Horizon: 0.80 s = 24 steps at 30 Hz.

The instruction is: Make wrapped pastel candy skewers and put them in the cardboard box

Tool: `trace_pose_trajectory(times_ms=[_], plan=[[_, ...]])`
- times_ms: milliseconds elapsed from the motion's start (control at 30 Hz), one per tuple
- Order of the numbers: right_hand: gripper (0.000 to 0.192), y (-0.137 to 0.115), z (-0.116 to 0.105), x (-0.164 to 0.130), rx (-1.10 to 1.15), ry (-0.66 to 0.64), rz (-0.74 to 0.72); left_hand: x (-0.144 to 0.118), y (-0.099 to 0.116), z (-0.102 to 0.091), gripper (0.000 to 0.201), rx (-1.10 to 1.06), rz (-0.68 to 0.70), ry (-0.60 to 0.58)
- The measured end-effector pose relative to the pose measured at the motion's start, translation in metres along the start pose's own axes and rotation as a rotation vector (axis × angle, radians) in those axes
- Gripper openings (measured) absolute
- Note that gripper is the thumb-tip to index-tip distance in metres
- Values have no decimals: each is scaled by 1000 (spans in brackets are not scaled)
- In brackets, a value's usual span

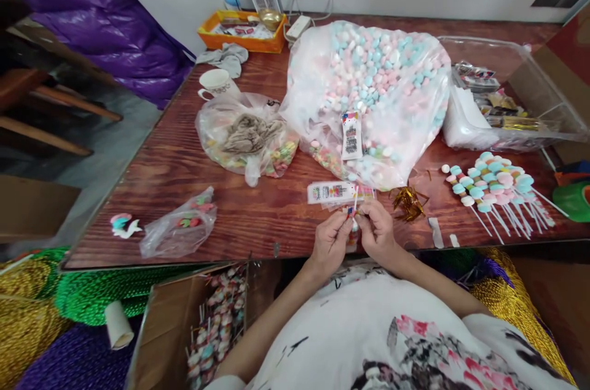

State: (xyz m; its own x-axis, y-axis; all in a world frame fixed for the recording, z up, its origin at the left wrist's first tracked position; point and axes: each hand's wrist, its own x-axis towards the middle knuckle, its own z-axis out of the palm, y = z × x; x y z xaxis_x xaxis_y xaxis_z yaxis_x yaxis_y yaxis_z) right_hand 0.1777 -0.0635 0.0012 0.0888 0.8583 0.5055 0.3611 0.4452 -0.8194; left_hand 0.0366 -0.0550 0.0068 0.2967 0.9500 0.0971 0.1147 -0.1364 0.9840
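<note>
Head view, grip: left hand and right hand both pinch one thin white stick with a small printed label, at the desk edge.
Handling: judged light, stiff, snappable; hold low on the shaft.
Beyond grip: label strips, candy bag.
Right of grip: gold ties, finished skewers.
Surface: dark wood, cluttered.

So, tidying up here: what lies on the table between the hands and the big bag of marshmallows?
In the head view, a small stack of printed labels lies between the hands and the marshmallow bag.
</note>
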Motion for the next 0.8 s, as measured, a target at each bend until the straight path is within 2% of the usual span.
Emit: trace_pose_trajectory(times_ms=[67, 133, 300, 367, 433, 500, 567, 600, 667, 733, 800], plan=[[11, 0, -1, -2, -60, 32, -81, -1, 3, 2, 31, 95, 59, -25], [12, 0, -4, -3, -120, 66, -150, -2, 6, 5, 33, 104, 57, -60], [15, -5, -9, -3, -197, 155, -262, -4, 13, 15, 40, -113, -107, -105], [14, -9, -8, -3, -146, 176, -234, -5, 16, 19, 41, -159, -120, -100], [11, -13, -5, -4, -33, 178, -128, -6, 16, 22, 41, -209, -150, -98], [8, -13, -4, -5, 98, 159, 0, -7, 13, 24, 41, -309, -248, -94], [8, -11, -6, -8, 150, 146, 59, -8, 9, 23, 40, -440, -373, -88], [9, -10, -10, -8, 122, 137, 28, -8, 7, 22, 40, -500, -426, -91], [20, -6, -21, -8, -38, 77, -170, -7, 4, 16, 42, -572, -487, -131], [33, -4, -34, -6, -283, -81, -428, -5, 2, 7, 42, -576, -520, -241], [39, -5, -46, -1, -506, -276, -605, -2, 3, -3, 42, -521, -540, -397]])
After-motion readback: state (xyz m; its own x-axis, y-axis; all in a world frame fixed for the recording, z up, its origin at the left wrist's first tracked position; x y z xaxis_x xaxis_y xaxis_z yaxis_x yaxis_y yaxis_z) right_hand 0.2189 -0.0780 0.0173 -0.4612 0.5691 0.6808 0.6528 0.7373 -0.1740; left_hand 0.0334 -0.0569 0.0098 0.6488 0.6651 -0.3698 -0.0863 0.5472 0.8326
